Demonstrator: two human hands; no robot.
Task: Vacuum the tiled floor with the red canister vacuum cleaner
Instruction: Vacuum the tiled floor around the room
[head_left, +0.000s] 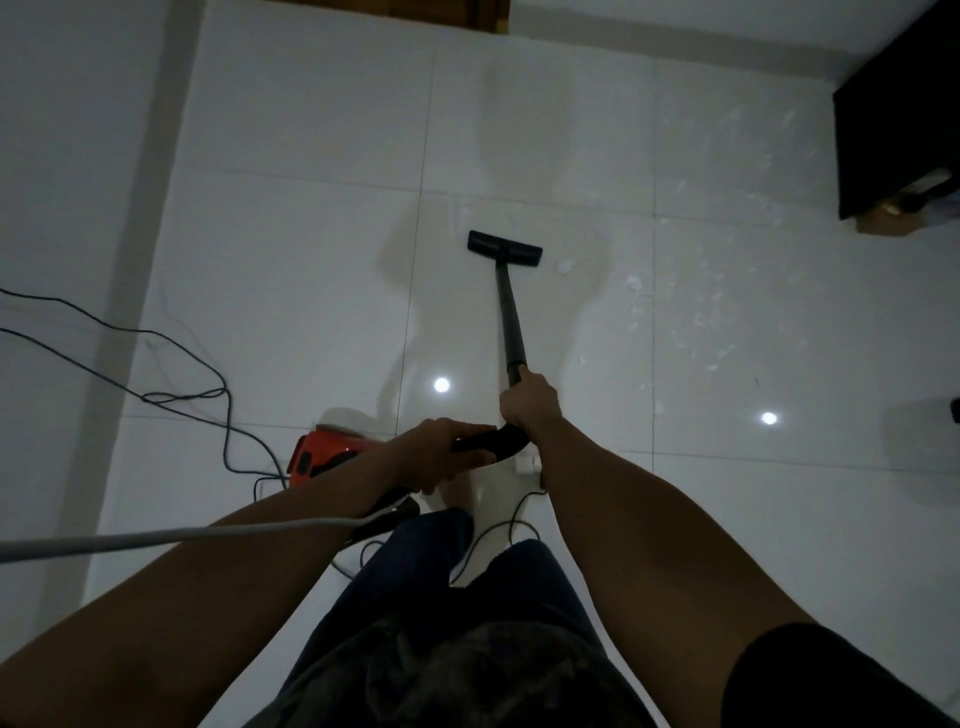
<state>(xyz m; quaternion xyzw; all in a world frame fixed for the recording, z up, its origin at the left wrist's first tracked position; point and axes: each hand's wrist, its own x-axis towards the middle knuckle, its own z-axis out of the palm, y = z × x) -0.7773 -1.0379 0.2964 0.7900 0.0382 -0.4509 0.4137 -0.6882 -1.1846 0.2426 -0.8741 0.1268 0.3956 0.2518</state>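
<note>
The black floor nozzle (505, 249) rests flat on the white tiled floor (291, 291) ahead of me. Its black wand (510, 317) slants back to my right hand (530, 405), which grips the wand's lower end. My left hand (441, 452) is closed on the curved black handle (493, 440) just behind it. The red canister (324, 457) sits on the floor to my left, partly hidden by my left forearm. A grey hose (156, 538) runs off to the left edge. White scraps (696, 317) lie scattered on the tiles right of the nozzle.
A black power cord (208, 395) loops over the floor at left, and another thin cable (498, 530) lies by my feet. A dark cabinet (898, 119) stands at the right, with a cardboard box (883, 221) beneath it. A wooden door frame (488, 15) is at the top.
</note>
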